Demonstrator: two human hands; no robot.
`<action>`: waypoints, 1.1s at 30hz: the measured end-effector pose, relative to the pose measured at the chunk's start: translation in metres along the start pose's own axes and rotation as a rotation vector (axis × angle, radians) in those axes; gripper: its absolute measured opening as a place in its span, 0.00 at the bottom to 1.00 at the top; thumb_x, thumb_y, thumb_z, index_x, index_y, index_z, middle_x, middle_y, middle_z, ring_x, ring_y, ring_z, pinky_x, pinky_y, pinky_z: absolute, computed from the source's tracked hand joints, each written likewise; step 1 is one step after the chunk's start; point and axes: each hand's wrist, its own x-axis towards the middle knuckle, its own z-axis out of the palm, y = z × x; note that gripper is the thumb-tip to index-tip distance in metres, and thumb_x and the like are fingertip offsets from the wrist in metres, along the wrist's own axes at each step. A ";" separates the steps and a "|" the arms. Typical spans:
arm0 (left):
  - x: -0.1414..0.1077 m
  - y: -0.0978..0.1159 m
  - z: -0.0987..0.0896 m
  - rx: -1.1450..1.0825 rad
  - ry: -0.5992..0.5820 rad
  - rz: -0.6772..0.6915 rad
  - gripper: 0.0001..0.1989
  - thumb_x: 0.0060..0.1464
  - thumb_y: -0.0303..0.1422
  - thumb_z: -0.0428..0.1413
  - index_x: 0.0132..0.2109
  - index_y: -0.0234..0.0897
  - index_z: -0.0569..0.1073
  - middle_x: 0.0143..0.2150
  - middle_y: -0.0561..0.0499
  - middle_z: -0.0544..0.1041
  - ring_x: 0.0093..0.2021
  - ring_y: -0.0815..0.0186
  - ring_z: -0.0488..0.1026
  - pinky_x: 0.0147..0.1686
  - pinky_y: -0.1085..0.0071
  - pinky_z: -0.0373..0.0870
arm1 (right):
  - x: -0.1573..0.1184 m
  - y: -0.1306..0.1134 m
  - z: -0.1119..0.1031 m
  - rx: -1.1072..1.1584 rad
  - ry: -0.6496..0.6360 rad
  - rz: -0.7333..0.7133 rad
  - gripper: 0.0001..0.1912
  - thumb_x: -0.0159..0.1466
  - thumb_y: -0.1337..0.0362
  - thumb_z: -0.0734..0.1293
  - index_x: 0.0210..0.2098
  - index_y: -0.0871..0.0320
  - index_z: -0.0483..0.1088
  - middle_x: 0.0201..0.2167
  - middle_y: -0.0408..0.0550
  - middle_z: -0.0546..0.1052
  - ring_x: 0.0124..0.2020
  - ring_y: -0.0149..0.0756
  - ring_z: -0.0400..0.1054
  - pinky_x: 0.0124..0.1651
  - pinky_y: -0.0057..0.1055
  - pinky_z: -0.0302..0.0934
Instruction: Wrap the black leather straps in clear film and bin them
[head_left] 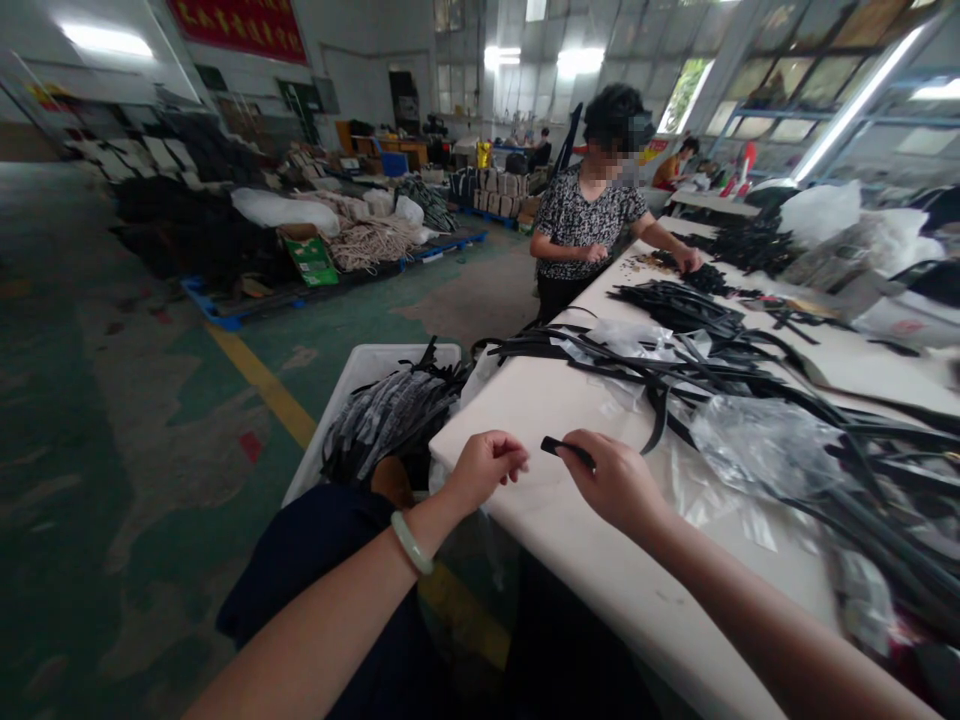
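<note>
My right hand [616, 478] is closed on a short black strip [556, 447], whose end sticks out to the left past the fingers, over the near part of the white table [517, 405]. Just left of it, over the table's corner, is my left hand [491, 468], its fingers curled with the fingertips close together. Whether anything small is between them cannot be made out. A pale green bangle [412, 543] circles my left wrist. The two hands are apart.
Long black straps [675, 375] and clear plastic bags [761, 445] cover the table's right side. A white bin [341, 385] of dark strips stands beyond the left corner. Across the table a person [589, 215] reaches into small black pieces [705, 280]. Pallets with goods lie at the left.
</note>
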 end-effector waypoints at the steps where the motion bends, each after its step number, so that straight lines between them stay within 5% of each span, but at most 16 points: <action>1: 0.000 0.000 0.000 0.004 0.005 0.002 0.10 0.48 0.35 0.58 0.32 0.30 0.72 0.25 0.50 0.73 0.21 0.74 0.64 0.20 0.78 0.59 | 0.000 0.000 0.000 0.000 0.001 0.001 0.09 0.65 0.60 0.59 0.36 0.56 0.68 0.30 0.44 0.73 0.31 0.32 0.67 0.35 0.27 0.53; 15: 0.000 0.000 0.003 0.015 0.012 -0.055 0.09 0.45 0.32 0.59 0.31 0.31 0.69 0.25 0.52 0.71 0.23 0.74 0.67 0.23 0.79 0.62 | -0.002 0.001 0.005 -0.078 -0.087 -0.071 0.10 0.65 0.60 0.58 0.36 0.56 0.70 0.29 0.45 0.73 0.30 0.33 0.66 0.34 0.28 0.53; 21: 0.000 -0.005 0.002 0.005 0.004 -0.057 0.09 0.46 0.33 0.59 0.32 0.31 0.68 0.25 0.52 0.70 0.24 0.73 0.67 0.22 0.79 0.62 | 0.000 0.004 0.001 -0.049 0.053 -0.103 0.10 0.66 0.61 0.58 0.37 0.58 0.69 0.30 0.47 0.74 0.30 0.33 0.66 0.35 0.28 0.54; 33: -0.002 -0.007 0.008 0.011 -0.105 -0.097 0.15 0.48 0.38 0.59 0.38 0.30 0.71 0.30 0.47 0.74 0.29 0.68 0.72 0.24 0.78 0.65 | 0.000 0.004 0.002 -0.149 -0.229 -0.177 0.12 0.67 0.60 0.58 0.36 0.58 0.69 0.29 0.47 0.72 0.34 0.34 0.66 0.39 0.29 0.54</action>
